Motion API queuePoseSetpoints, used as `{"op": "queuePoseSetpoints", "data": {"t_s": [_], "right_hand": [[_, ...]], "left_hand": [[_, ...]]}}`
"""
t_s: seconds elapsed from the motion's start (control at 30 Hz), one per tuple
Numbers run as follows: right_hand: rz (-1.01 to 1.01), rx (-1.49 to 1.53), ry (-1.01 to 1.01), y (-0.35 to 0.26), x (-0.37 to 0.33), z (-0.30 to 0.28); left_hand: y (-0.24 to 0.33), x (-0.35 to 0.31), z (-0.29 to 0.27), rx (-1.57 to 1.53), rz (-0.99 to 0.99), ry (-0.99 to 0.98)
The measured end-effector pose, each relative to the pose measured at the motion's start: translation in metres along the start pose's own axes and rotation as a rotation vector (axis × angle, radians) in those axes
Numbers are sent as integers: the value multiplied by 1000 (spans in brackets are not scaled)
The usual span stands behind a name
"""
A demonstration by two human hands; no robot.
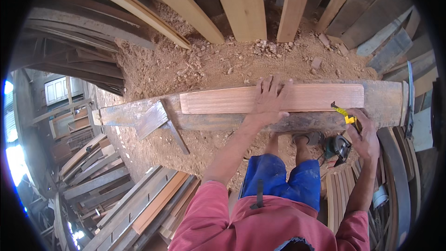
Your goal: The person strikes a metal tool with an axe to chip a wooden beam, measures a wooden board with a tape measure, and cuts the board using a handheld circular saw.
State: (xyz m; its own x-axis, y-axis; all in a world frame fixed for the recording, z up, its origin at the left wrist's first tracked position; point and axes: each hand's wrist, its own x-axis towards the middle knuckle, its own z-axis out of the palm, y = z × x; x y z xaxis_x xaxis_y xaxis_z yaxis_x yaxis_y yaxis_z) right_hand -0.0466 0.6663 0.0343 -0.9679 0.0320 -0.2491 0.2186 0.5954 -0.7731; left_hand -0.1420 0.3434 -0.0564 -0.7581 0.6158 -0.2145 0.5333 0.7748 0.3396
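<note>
A reddish planed board (213,101) lies flat along a worn, thick wooden bench (297,122). My left hand (269,101) rests on the board near its middle, palm down with fingers spread. In my right hand (367,139), just off the board's near right edge, is a tape measure (350,120) with a yellow and black case. A short length of its yellow blade is out, and the hooked tip reaches the near edge of the board toward its right end.
A flat wooden piece with a thin strip (153,120) lies across the bench's left part. A power tool (341,148) sits on the floor near my feet. Planks (239,4) lean beyond the bench. Stacked boards (153,204) lie at lower left. Sawdust and chips (186,69) cover the ground.
</note>
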Motion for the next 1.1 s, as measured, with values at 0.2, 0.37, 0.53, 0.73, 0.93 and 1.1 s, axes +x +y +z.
{"op": "queuePoseSetpoints", "data": {"t_s": [0.2, 0.37, 0.53, 0.73, 0.93, 1.1], "right_hand": [[-100, -111, -148, -43, 24, 60], [-189, -45, -308, -73, 31, 112], [-162, -77, -406, -76, 44, 114], [-73, -418, -198, -38, 58, 54], [38, -346, -115, 2, 55, 31], [-33, -355, -87, 38, 53, 10]], "left_hand": [[11, -29, -3, -831, -334, 81], [0, -65, 2, -1237, -444, -49], [-67, -109, -34, -1213, -766, 181], [-249, -205, -29, -631, -923, 561], [-254, -178, 5, -182, -768, 620], [-270, -217, 10, -247, -895, 607]]}}
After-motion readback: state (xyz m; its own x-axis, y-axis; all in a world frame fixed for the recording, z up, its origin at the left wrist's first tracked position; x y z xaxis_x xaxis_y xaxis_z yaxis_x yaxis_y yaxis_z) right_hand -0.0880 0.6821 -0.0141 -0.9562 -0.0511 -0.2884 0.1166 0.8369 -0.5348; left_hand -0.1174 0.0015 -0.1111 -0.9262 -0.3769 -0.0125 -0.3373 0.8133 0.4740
